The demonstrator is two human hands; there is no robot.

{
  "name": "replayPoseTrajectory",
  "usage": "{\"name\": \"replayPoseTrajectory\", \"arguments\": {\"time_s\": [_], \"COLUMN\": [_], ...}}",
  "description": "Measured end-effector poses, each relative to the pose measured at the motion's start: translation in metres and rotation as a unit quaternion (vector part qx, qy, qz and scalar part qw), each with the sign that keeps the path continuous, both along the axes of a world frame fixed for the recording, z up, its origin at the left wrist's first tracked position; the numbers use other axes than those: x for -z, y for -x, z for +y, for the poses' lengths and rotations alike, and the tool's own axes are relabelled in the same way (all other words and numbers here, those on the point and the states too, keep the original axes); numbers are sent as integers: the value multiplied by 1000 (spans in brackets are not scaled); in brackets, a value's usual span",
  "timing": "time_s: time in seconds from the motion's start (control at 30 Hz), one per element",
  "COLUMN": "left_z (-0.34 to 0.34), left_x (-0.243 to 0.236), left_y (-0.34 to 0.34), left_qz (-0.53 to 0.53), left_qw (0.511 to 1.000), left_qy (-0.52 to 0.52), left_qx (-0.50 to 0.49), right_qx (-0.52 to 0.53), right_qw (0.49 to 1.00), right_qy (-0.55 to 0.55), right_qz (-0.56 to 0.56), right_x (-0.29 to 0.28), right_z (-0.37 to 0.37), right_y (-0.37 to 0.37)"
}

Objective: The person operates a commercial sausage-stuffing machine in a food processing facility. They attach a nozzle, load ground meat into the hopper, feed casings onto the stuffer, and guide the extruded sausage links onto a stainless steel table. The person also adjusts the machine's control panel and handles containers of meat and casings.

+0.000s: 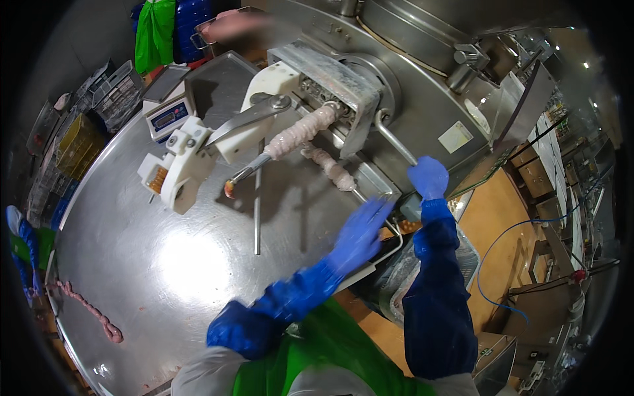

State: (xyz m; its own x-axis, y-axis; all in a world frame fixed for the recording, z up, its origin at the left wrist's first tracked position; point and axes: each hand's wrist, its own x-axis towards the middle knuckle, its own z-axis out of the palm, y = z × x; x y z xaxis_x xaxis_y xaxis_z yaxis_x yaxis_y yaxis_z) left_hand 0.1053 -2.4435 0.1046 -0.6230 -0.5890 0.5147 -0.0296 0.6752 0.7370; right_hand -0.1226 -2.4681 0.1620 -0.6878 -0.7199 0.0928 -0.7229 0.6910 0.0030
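Note:
My right hand [429, 178], in a blue glove, closes round the end of a bent metal lever [397, 142] on the sausage stuffing machine [350, 82]. My left hand [360, 236], also gloved and slightly blurred, is stretched out with nothing visible in it, by a metal bracket at the table's edge. Bunched pale casing [304, 132] sleeves the machine's filling tube, with a bit of reddish meat [230, 189] at the tip. Beside it, a second bunched casing [332, 170] sits on a thin rod.
The steel table [165, 218] carries a scale [170, 117], a white plastic guide arm [188, 162] and a string of sausage links [92, 309]. A dark bin [389, 277] stands below my hands. Crates [119, 89] line the far left; a blue hose [492, 247] trails right. Another person [26, 244] is at far left.

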Motion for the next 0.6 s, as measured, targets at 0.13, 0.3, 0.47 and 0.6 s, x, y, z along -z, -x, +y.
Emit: {"name": "replayPoseTrajectory", "arguments": {"time_s": [0.13, 0.3, 0.47, 0.6], "left_z": [-93, -124, -146, -156], "left_x": [-55, -44, -9, -24], "left_y": [149, 167, 70, -38], "left_qz": [-226, -373, -298, -325], "left_qw": [958, 881, 874, 897], "left_qy": [171, 283, 383, 293], "left_qx": [44, 66, -29, 57], "right_qx": [-58, -64, -89, -186], "right_qw": [994, 998, 988, 973], "right_qy": [73, -25, 127, 91], "right_qz": [-54, 5, 19, -100], "right_x": [11, -7, 32, 23], "right_z": [5, -5, -7, -9], "right_y": [28, 11, -113, -220]}}
